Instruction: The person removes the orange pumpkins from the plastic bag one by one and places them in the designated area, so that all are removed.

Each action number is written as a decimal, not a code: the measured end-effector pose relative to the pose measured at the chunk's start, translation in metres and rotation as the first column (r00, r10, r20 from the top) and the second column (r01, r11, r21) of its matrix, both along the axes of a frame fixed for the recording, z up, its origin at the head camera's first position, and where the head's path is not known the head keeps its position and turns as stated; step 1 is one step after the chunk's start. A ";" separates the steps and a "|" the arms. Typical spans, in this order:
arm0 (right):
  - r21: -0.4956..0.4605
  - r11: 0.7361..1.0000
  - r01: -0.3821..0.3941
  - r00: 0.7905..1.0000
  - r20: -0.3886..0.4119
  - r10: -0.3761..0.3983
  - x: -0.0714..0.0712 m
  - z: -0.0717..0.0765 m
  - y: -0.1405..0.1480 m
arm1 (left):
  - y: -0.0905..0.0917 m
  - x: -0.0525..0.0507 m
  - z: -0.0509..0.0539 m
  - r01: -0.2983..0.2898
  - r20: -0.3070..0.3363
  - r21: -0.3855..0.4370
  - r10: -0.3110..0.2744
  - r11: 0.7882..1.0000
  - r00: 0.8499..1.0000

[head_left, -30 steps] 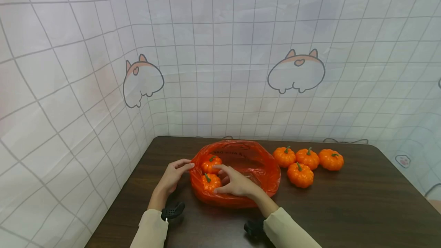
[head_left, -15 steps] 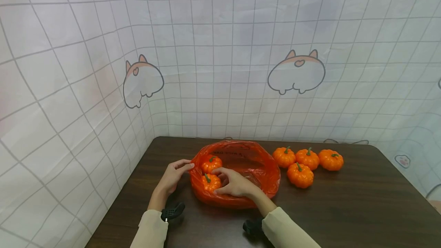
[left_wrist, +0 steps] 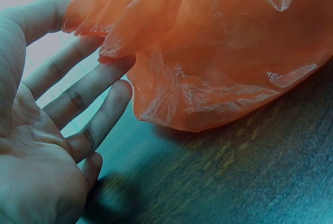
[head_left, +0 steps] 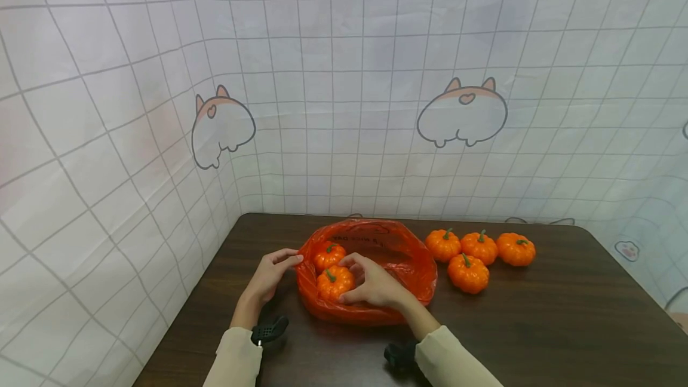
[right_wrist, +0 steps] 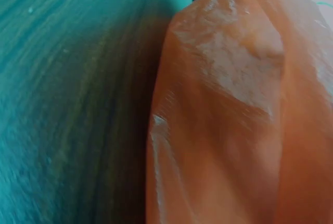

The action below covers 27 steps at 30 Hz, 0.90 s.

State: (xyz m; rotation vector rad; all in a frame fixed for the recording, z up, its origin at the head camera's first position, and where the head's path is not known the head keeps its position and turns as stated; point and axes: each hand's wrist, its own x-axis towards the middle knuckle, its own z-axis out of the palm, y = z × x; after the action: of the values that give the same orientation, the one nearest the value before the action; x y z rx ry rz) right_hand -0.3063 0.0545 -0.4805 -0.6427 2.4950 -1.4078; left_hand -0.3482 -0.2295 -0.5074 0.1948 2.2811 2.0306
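Observation:
A red plastic bag (head_left: 430, 288) lies with its mouth wide on the table, two small orange pumpkins inside at its left. My left hand (head_left: 269, 273) pinches the bag's left rim between thumb and fingers; in the left wrist view the other fingers of the left hand (left_wrist: 57, 109) spread below the crumpled bag edge (left_wrist: 140, 21). Inside the mouth, my right hand (head_left: 376, 282) grips the nearer pumpkin (head_left: 335, 284) from its right side. Behind that one sits the other pumpkin (head_left: 328, 255). From the right wrist, only the bag's outer side (right_wrist: 223, 120) shows clearly; the right hand is hidden there.
Several more orange pumpkins (head_left: 469, 273) stand grouped on the dark wooden table (head_left: 564, 315), right of the bag. A white gridded cloth (head_left: 344, 106) with cartoon animals hangs behind the table and along its left.
The nearer pumpkin has shifted slightly right and tilted, together with my right hand, and more of it shows. The left hand and the bag have hardly moved.

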 end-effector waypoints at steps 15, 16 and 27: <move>-0.098 0.993 0.064 0.998 -0.004 -0.065 0.008 0.007 0.023 | -0.001 -0.001 -0.001 0.006 -0.004 -0.002 -0.006 1.000 1.000; -0.097 0.993 0.070 0.997 -0.009 -0.071 0.008 0.008 0.024 | 0.000 -0.001 0.000 0.005 -0.003 -0.003 -0.005 1.000 1.000; -0.053 0.994 0.096 0.994 -0.049 -0.098 0.011 0.016 0.045 | 0.000 0.001 0.000 0.000 -0.006 -0.010 0.000 1.000 1.000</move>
State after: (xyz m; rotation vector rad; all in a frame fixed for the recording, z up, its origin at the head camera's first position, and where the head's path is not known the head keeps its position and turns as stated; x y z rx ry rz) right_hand -0.2952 0.0995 -0.4648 -0.5809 2.5698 -1.5113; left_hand -0.3475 -0.2292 -0.5069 0.2008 2.2946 2.0204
